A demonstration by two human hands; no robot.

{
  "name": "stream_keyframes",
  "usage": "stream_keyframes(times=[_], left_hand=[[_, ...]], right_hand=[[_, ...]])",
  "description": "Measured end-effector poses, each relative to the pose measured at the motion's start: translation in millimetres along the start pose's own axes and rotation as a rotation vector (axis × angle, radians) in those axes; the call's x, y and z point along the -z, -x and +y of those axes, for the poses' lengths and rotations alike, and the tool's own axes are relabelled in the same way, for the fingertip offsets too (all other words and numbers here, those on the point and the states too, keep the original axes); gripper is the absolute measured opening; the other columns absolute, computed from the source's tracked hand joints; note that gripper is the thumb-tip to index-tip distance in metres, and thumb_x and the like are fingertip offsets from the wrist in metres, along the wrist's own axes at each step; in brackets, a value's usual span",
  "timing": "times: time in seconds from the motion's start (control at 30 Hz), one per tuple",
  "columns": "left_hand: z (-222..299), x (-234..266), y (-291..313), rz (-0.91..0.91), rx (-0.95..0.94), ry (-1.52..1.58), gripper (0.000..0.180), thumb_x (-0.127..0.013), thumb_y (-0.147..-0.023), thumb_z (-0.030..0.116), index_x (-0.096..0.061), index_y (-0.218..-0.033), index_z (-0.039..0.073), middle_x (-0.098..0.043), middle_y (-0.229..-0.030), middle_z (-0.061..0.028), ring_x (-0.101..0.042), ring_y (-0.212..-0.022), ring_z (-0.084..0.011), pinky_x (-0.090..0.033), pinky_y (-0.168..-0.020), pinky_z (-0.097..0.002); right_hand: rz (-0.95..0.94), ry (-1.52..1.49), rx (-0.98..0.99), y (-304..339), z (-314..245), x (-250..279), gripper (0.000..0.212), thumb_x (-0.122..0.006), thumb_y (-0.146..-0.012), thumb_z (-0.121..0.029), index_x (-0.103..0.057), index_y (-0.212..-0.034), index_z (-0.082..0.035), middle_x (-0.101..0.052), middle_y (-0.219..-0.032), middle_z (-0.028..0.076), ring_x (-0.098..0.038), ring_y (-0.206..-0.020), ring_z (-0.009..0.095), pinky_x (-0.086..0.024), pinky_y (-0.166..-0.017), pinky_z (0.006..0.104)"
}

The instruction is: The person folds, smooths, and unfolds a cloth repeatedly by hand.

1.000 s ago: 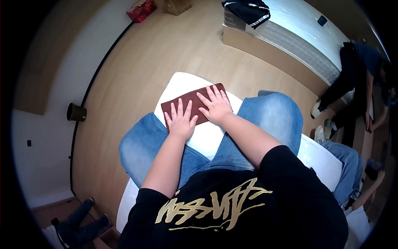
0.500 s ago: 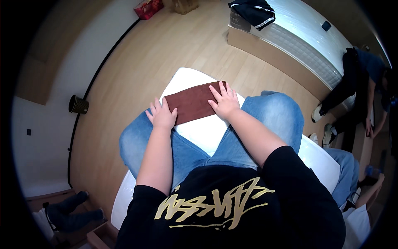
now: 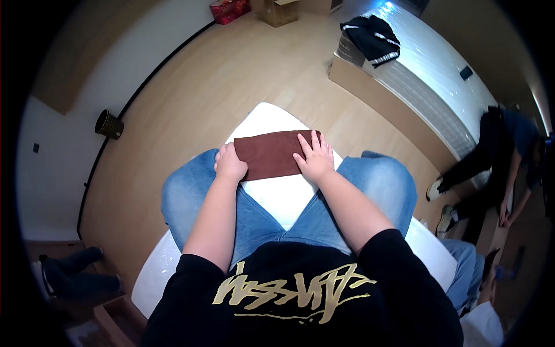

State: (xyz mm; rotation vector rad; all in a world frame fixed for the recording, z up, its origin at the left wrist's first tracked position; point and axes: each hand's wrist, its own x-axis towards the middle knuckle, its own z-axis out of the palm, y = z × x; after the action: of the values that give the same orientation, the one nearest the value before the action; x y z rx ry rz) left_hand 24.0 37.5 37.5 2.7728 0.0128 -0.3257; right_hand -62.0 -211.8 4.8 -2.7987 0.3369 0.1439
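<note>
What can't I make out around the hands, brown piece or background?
All in the head view:
Flat, brown, rectangular cloth-like piece: underside, hidden by its upper face.
Bare left hand: some fingertips, hidden by the hand itself.
Bare right hand: palm, hidden by its back.
Red, boxlike object: far part, cut off by the upper edge.

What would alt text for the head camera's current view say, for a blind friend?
Seen from above, a brown cloth-like rectangle lies on a white surface between two jeans-clad knees, the left hand at its left edge, the right hand spread on its right end. Beyond, a dark garment lies on a plastic-wrapped mattress.
</note>
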Motion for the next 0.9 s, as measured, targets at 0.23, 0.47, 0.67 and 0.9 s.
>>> stream_keyframes(times=[0.23,0.47,0.67,0.9], left_hand=[[1,5,9,0.0,-0.025,0.047,0.062,-0.069,-0.08,0.018,-0.051,-0.138,0.006,-0.051,-0.137,-0.0173,-0.049,-0.129,-0.0387,-0.045,-0.106,-0.053],[0,-3,0,-0.006,-0.06,0.038,0.071,-0.072,-0.076,0.016,-0.046,-0.142,0.006,-0.049,-0.137,-0.021,-0.048,-0.128,-0.0423,-0.045,-0.109,-0.0486],[-7,-25,-14,0.101,-0.241,0.291,0.064,-0.065,-0.075,0.002,-0.049,-0.136,0.003,-0.062,-0.124,-0.0238,-0.06,-0.119,-0.0416,-0.048,-0.106,-0.0456],[-5,-44,-25,0.143,-0.306,0.434,0.04,-0.062,-0.074,-0.002,-0.065,-0.113,0.002,-0.062,-0.119,-0.0182,-0.06,-0.114,-0.0365,-0.048,-0.103,-0.0413]], right_hand=[[0.015,-0.07,0.007,-2,-1,-1,0.069,-0.056,-0.096,-0.052,-0.037,-0.157,-0.028,-0.021,-0.167,0.017,-0.018,-0.154,0.039,-0.016,-0.122,0.0586],[-0.017,-0.045,-0.066,3,-10,-6,0.071,-0.048,-0.098,-0.061,-0.032,-0.16,-0.032,-0.016,-0.169,0.015,-0.012,-0.156,0.038,-0.013,-0.123,0.0567],[0.025,-0.385,-0.268,-31,23,4,0.071,-0.061,-0.092,-0.051,-0.045,-0.149,-0.011,-0.049,-0.149,0.022,-0.045,-0.138,0.04,-0.035,-0.114,0.0523],[0.09,-0.982,-0.483,-61,86,-9,0.063,-0.075,-0.086,-0.016,-0.048,-0.142,-0.002,-0.068,-0.118,0.018,-0.067,-0.106,0.027,-0.054,-0.091,0.0361]])
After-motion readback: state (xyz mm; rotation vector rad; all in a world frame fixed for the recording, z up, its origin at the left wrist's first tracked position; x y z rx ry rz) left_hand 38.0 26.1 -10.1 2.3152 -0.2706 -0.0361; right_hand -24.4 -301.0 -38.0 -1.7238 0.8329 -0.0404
